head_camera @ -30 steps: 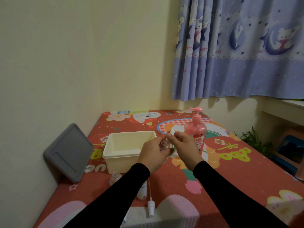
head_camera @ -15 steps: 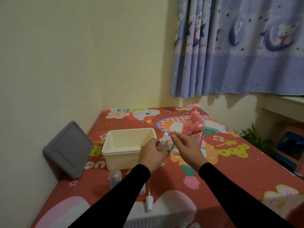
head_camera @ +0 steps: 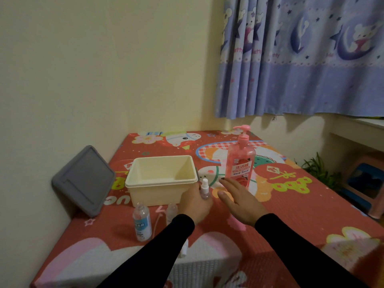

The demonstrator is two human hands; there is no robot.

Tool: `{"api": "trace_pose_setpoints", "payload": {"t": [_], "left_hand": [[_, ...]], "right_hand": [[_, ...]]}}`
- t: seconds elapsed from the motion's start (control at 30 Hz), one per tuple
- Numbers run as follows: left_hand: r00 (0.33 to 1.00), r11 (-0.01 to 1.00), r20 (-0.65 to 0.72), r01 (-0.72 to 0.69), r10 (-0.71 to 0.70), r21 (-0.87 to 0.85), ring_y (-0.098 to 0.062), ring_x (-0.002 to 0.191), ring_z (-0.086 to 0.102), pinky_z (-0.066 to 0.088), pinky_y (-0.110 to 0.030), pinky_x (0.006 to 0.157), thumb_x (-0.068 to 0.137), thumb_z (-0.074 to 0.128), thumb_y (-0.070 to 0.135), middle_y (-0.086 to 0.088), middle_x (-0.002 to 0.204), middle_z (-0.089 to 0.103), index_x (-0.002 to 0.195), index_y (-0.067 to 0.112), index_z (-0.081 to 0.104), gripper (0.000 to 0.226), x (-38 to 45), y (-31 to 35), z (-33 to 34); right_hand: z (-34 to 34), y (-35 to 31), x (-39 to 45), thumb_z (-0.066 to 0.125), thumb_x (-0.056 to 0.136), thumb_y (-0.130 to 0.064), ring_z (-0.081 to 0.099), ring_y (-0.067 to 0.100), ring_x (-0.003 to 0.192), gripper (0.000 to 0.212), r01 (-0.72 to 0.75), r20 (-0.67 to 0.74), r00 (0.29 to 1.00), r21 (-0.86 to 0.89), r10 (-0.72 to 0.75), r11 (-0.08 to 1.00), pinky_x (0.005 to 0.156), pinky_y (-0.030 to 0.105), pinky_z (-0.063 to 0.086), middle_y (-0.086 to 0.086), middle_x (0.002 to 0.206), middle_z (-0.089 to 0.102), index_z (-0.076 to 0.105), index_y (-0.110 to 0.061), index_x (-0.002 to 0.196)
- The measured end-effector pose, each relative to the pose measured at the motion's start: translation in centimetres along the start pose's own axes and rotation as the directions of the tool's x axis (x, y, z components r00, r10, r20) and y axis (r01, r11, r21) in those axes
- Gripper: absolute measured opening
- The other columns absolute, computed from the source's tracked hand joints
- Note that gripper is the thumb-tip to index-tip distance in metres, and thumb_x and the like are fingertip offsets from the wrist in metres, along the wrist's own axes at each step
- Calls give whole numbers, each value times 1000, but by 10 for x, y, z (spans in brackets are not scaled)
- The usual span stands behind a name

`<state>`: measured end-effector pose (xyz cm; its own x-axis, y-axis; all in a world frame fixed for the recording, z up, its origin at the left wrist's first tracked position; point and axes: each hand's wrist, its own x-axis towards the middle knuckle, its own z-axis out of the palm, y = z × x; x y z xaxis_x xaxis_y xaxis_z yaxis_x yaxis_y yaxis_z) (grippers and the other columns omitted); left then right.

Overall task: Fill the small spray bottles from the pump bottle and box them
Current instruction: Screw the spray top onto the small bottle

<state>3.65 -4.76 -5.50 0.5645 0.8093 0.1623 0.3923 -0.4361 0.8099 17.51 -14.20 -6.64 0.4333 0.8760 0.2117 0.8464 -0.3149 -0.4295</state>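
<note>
My left hand (head_camera: 195,204) grips a small clear spray bottle (head_camera: 204,189) with its white spray head on, held upright just right of the cream box (head_camera: 161,180). My right hand (head_camera: 239,199) hovers flat beside it with straight fingers, holding nothing, in front of the pink pump bottle (head_camera: 241,161). A second small bottle with a blue label (head_camera: 142,222) stands uncapped on the mat before the box. A third small bottle (head_camera: 172,212) is partly hidden behind my left wrist. A loose white spray head (head_camera: 184,249) shows under my left sleeve.
The grey box lid (head_camera: 83,180) leans against the left wall. The red cartoon mat (head_camera: 291,204) covers the table, whose right edge drops to a plant (head_camera: 320,171) and a pink stool (head_camera: 365,183). A blue curtain (head_camera: 301,57) hangs behind.
My right hand has let go of the spray head and opened flat, moving off to the right. Both hands and the small bottle have dropped lower, nearer the mat.
</note>
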Motion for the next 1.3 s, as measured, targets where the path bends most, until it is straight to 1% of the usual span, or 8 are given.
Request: {"api": "trace_pose_setpoints", "payload": {"t": [0.27, 0.63, 0.73, 0.83, 0.9, 1.0, 1.13, 1.3], "left_hand": [[998, 993, 27, 55, -58, 103, -32, 88, 63, 50, -37, 79, 88, 52, 28, -12, 94, 67, 91, 15, 51, 14, -8, -10, 13], [998, 996, 51, 31, -35, 89, -28, 87, 62, 48, -36, 77, 82, 61, 27, -6, 91, 66, 98, 14, 53, 21, -11, -13, 16], [997, 997, 80, 17, -23, 81, -24, 85, 60, 41, -30, 69, 79, 64, 24, -3, 88, 63, 91, 18, 51, 18, -12, -9, 12], [997, 995, 58, -49, 44, 86, -27, 85, 58, 43, -32, 71, 81, 59, 18, -6, 88, 62, 86, 18, 49, 11, -12, 0, 5], [994, 990, 30, -111, 108, 82, -26, 94, 58, 46, -32, 81, 83, 58, 16, -6, 99, 64, 102, 15, 57, 19, -11, 4, 0], [984, 978, -38, -168, 174, 125, -23, 117, 54, 42, -29, 97, 87, 59, 20, -5, 126, 60, 131, 13, 53, 45, -8, 11, -15], [960, 958, -130, -222, 247, 179, -21, 113, 54, 37, -22, 89, 88, 60, 24, -5, 121, 59, 129, 13, 54, 43, -9, 10, -41], [966, 972, -185, -143, 178, 187, -20, 118, 52, 38, -26, 97, 88, 61, 31, -5, 126, 58, 134, 12, 50, 50, -19, -10, -61]], "right_hand": [[10, 5, -9, 30, 98, -54, 22, 14, 146, 58, 14, 33, 999, -83, -11, 996, 116, 27, 17, -1, 159, 22, 27, -28, 150], [15, 10, -10, 36, 99, -48, 27, 12, 143, 54, 13, 42, 999, -76, -10, 997, 112, 22, 20, -3, 158, 24, 28, -29, 149], [16, 11, -9, 36, 99, -48, 26, 11, 143, 54, 20, 42, 999, -73, -17, 997, 112, 21, 19, -4, 158, 25, 29, -28, 149], [17, 12, -9, 35, 99, -50, 27, 11, 143, 55, 8, 50, 999, -63, -5, 998, 114, 23, 20, -5, 158, 25, 29, -29, 149], [18, 11, -7, 34, 98, -51, 28, 12, 143, 55, 3, 45, 999, -61, 0, 998, 114, 25, 22, -5, 157, 26, 29, -30, 149], [17, 8, -7, 33, 98, -51, 28, 13, 143, 56, 3, 46, 999, -58, 0, 998, 114, 26, 22, -3, 157, 26, 29, -28, 149], [17, 2, -7, 32, 100, -48, 26, 14, 144, 54, -2, 29, 1000, -56, 3, 998, 115, 27, 22, -1, 157, 26, 29, -26, 149], [18, 0, -3, 29, 102, -43, 28, 16, 143, 51, -9, -5, 1000, 5, 9, 1000, 115, 29, 23, 2, 155, 31, 33, -22, 148]]}}
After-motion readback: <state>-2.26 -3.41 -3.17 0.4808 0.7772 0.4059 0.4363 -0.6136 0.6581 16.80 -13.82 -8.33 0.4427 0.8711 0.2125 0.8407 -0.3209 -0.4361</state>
